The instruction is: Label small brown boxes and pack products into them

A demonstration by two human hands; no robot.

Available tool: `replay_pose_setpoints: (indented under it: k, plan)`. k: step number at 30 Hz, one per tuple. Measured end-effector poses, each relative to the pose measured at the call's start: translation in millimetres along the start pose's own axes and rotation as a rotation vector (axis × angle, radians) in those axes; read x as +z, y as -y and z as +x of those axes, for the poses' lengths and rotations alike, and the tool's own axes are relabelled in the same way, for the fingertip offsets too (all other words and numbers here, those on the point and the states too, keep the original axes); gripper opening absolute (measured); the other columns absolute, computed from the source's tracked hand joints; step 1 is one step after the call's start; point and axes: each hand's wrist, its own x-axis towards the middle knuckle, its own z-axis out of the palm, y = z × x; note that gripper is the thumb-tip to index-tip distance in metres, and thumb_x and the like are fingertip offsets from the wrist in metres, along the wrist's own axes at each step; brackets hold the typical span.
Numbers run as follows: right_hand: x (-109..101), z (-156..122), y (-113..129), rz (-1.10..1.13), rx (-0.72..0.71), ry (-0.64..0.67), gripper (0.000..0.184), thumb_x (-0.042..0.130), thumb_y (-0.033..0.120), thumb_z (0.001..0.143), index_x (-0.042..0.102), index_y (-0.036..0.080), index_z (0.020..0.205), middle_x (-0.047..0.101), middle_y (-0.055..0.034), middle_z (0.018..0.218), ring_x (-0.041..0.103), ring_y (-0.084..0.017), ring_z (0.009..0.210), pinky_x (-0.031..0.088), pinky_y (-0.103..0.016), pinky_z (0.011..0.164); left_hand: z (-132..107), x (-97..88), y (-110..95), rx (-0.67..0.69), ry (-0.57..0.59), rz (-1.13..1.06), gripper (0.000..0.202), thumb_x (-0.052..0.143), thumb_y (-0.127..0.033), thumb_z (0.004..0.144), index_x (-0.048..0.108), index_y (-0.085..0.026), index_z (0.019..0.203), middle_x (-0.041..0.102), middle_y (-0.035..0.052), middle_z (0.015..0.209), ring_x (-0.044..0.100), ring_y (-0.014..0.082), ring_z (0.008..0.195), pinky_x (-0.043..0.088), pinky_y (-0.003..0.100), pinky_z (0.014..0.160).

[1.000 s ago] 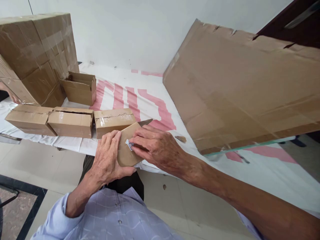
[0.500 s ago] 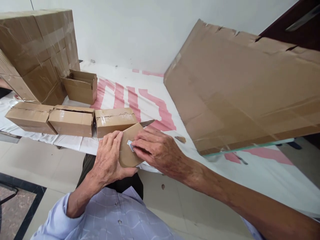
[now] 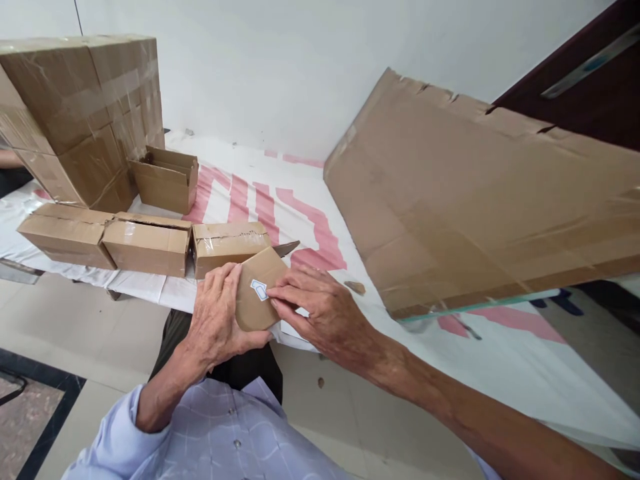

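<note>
A small brown cardboard box [image 3: 257,270] is gripped by my left hand [image 3: 215,317], its fingers along the left side and thumb underneath. On the box face sit white stickers with blue borders [image 3: 259,289], two of them seemingly overlapping. My right hand [image 3: 317,307] has its thumb and fingertips pinched together at the right edge of the stickers, touching there. A bit of white shows below the right fingers; what it is I cannot tell.
Three closed cartons [image 3: 147,245] stand in a row along the table edge. Behind them are an open carton [image 3: 167,183] and a tall taped stack [image 3: 75,107]. A large cardboard sheet [image 3: 475,207] leans at right over the white and red cloth [image 3: 310,180]. Another person's arm [image 3: 9,159] shows far left.
My right fingertips have drawn back slightly to the right, so more of the stickers shows. The left hand keeps its hold on the box. The view has shifted a little.
</note>
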Motion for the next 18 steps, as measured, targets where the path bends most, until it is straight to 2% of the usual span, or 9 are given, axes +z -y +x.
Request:
replay_pose_setpoints:
  k: [4,7,14,18]
  plan:
    - [6,-7,13,-0.083,0.021,-0.024,0.024,0.057,0.012,0.103,0.078,0.02,0.097,0.075,-0.006,0.086,0.064,-0.021,0.083,0.046,-0.037,0.075,-3,1.5,-3,-0.001,-0.014,0.019,0.112,0.089,-0.045,0.065,0.033,-0.022,0.159,0.053,0.0217,0.155,0.052,0.0455,0.142,0.042,0.068,0.117]
    - [9,-15,19,-0.066,0.066,-0.06,0.024,0.055,0.012,0.104,0.078,0.02,0.102,0.075,-0.0067,0.089,0.065,-0.021,0.083,0.046,-0.036,0.073,-6,4.7,-7,0.016,-0.058,0.051,0.11,0.087,-0.043,0.066,0.032,-0.019,0.159,0.054,0.0225,0.152,0.054,0.0446,0.139,0.045,0.065,0.115]
    - [11,-20,18,0.001,0.118,-0.084,0.025,0.055,0.013,0.103,0.077,0.02,0.113,0.076,-0.0076,0.095,0.07,-0.021,0.085,0.052,-0.036,0.076,-13,16.0,-18,0.024,-0.137,0.114,0.114,0.089,-0.043,0.065,0.032,-0.018,0.16,0.056,0.024,0.151,0.056,0.0463,0.136,0.048,0.065,0.112]
    - [11,-18,18,0.009,0.113,-0.081,0.025,0.055,0.012,0.103,0.077,0.019,0.111,0.076,-0.0071,0.095,0.07,-0.02,0.084,0.053,-0.035,0.075,-16,19.3,-24,0.027,-0.166,0.172,0.112,0.088,-0.041,0.067,0.032,-0.016,0.16,0.057,0.0242,0.15,0.057,0.0459,0.136,0.049,0.065,0.111]
